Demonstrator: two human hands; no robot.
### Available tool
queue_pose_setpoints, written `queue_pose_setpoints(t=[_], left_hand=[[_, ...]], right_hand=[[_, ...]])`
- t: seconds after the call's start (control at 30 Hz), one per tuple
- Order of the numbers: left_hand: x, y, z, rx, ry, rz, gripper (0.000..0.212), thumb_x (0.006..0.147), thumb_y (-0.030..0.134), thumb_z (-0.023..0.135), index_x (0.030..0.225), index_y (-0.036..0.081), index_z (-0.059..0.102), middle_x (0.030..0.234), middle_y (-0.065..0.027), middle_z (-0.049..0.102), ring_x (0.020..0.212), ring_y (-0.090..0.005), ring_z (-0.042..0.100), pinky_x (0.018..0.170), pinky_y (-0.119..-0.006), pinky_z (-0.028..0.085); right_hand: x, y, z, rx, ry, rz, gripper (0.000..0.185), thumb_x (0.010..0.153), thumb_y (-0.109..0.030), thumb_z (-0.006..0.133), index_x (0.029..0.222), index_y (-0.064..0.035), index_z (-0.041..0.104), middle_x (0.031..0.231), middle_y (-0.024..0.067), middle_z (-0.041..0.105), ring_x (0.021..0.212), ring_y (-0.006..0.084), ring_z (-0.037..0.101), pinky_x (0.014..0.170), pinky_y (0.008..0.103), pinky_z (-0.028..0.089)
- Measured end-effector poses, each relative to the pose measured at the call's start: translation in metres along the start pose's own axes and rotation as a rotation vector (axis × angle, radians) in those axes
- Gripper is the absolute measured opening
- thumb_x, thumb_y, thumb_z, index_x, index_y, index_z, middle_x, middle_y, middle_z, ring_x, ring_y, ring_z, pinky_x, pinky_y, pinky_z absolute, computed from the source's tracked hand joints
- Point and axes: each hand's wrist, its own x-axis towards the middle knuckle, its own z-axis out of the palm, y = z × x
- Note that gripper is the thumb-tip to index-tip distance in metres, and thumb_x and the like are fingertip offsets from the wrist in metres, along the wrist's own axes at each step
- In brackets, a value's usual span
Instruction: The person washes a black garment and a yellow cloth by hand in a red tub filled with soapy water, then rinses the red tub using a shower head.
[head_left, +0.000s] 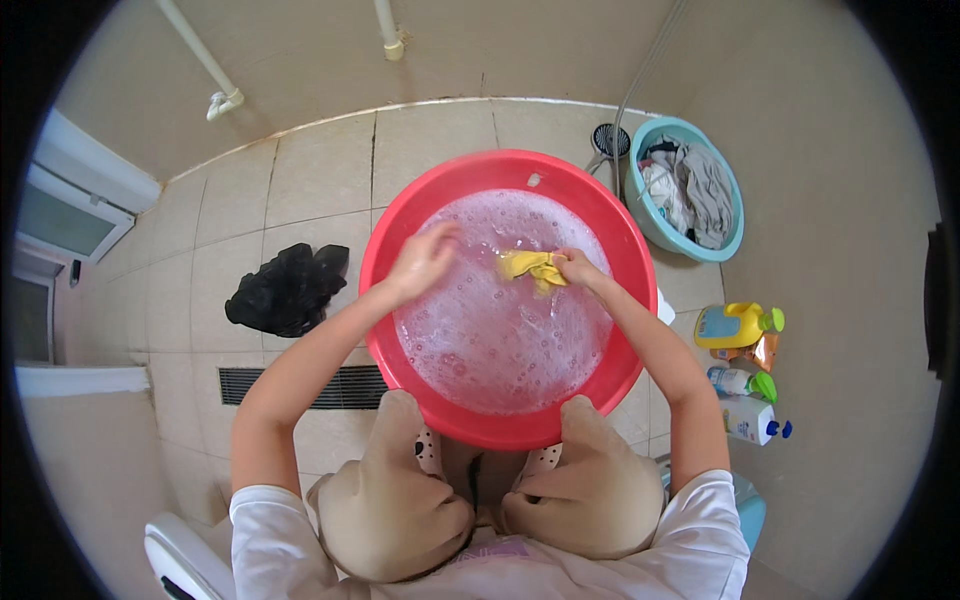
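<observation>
A large red plastic basin (399, 225) full of foamy, soapy water (495, 352) stands on the floor in front of my knees. My right hand (576, 268) grips a bunched yellow cloth (529, 264) at its right end, just at the water's surface. The cloth's left end and a hanging fold touch the suds. Over the left part of the basin, my left hand (429, 262) is raised above the foam, blurred by motion. Its fingers are loosely bent and apart, and it holds nothing that I can see.
A light blue basin (643, 217) of clothes and a shower head (610, 140) are at the back right. Several bottles, among them a yellow jug (731, 325), line the right wall. On the left lie a black plastic bag (289, 291) and a floor drain grate (337, 388).
</observation>
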Motion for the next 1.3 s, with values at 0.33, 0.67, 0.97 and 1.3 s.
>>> queue_pose_setpoints(t=[0.33,0.67,0.97,1.3], left_hand=[[0.030,-0.064,0.143,0.247,-0.255,-0.258,0.062,0.085,0.031,0.060,0.135,0.002,0.036,0.125,-0.0207,0.051,0.120,-0.0321,0.047,0.101,-0.037,0.038],[0.041,-0.058,0.154,-1.349,-0.250,-1.008,0.057,0.091,0.053,0.042,0.128,0.009,0.045,0.124,-0.0146,0.050,0.113,-0.0313,0.049,0.094,-0.050,0.040],[0.028,-0.039,0.154,-1.282,-0.051,-0.822,0.049,0.093,0.054,0.037,0.111,0.012,0.054,0.104,-0.0088,0.059,0.097,-0.0247,0.056,0.081,-0.043,0.047],[0.034,-0.057,0.146,-1.512,0.123,-0.812,0.045,0.094,0.053,0.037,0.102,0.014,0.058,0.092,-0.0030,0.063,0.081,-0.0167,0.060,0.068,-0.034,0.049]], right_hand=[[-0.014,0.033,0.047,-0.341,0.252,-0.507,0.040,0.087,-0.032,0.053,0.106,0.0038,0.053,0.105,0.0309,0.055,0.096,0.0450,0.055,0.084,0.0480,0.043],[-0.040,-0.042,0.100,-0.237,0.571,-0.337,0.025,0.088,-0.031,0.053,0.088,-0.0062,0.056,0.076,0.0174,0.061,0.072,0.0354,0.061,0.066,0.0452,0.046],[-0.051,-0.083,0.109,-0.258,0.530,-0.372,0.033,0.087,-0.039,0.054,0.074,-0.0100,0.062,0.058,0.0142,0.059,0.057,0.0345,0.060,0.054,0.0454,0.044],[-0.074,-0.108,0.122,0.026,0.405,-0.342,0.037,0.090,-0.038,0.049,0.078,-0.0066,0.065,0.066,0.0223,0.061,0.065,0.0366,0.062,0.062,0.0465,0.048]])
